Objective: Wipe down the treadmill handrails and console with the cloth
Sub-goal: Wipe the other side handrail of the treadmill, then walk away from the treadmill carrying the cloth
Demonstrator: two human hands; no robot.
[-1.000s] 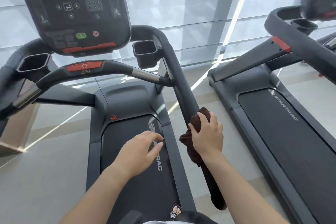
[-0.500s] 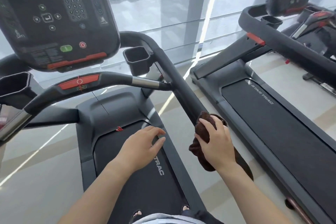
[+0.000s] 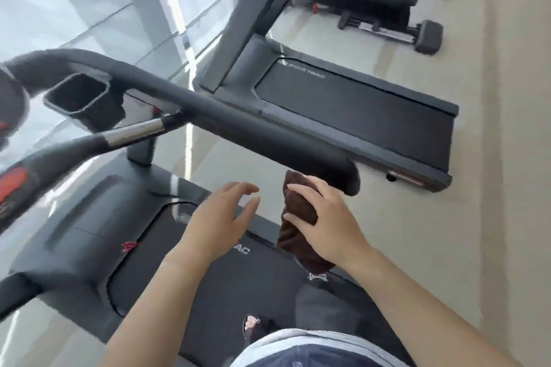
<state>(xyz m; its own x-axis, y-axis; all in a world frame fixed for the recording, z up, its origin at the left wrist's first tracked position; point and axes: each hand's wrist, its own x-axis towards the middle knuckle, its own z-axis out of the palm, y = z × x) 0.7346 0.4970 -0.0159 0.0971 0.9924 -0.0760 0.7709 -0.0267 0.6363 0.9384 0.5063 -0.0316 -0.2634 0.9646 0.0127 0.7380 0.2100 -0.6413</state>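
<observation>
Cloth (image 3: 299,219): dark brown, bunched; held by the right hand just below the rear end of the right handrail, lower part hanging over the belt edge.
Right hand (image 3: 323,225): grip closed around the cloth, fingers wrapped over its upper half.
Left hand (image 3: 219,219): at 9 o'clock of the cloth, just beside it; grip open, fingers spread, holding nothing, above the belt.
Right handrail (image 3: 226,119): black padded bar running from 10 o'clock down to its rounded end at 1 o'clock of the right hand.
Cup holder (image 3: 80,97): black, fixed by the handrail at upper left.
Front crossbar (image 3: 89,143): black with a silver sleeve and red patch.
Belt (image 3: 185,289): black, white lettering partly covered by the left hand.
Neighbouring treadmill (image 3: 351,107): at 1 o'clock, well apart.
</observation>
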